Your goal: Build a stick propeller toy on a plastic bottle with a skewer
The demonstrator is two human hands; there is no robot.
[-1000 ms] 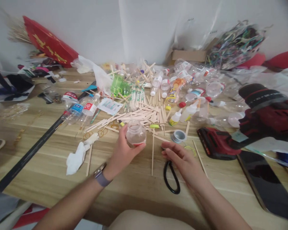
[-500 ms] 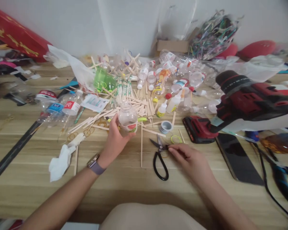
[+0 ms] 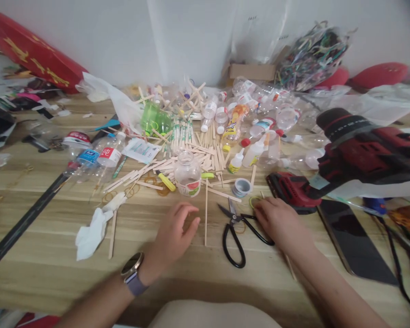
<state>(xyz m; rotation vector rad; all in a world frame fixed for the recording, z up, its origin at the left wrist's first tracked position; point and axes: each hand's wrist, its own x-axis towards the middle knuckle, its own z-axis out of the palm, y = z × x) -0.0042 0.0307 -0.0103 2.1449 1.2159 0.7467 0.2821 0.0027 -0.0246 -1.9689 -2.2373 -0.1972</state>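
My left hand [image 3: 176, 232] is open above the table, thumb and fingers apart, just in front of a clear jar [image 3: 187, 175] with a fruit label. The jar stands upright and uncapped. My right hand [image 3: 276, 221] is closed, fingertips down at the edge of a yellow-green ring [image 3: 255, 202]; whether they grip it is hidden. Beside that hand lie black-handled scissors [image 3: 235, 221], blades and handles spread. A thin wooden stick [image 3: 206, 214] lies between my hands. A grey tape roll [image 3: 242, 187] and a yellow marker [image 3: 166, 181] flank the jar.
Behind the jar are piled wooden sticks [image 3: 198, 157], plastic bottles [image 3: 235, 125] and glue bottles [image 3: 237, 161]. A red-black power drill [image 3: 365, 155] and a phone [image 3: 355, 241] lie at right. Crumpled tissue [image 3: 92, 234] and a long black bar [image 3: 27, 221] lie at left.
My left hand has let go of the jar, now standing on the table, and drawn back toward me. My right hand has left the scissors, whose handles are spread wider, and reached the ring.
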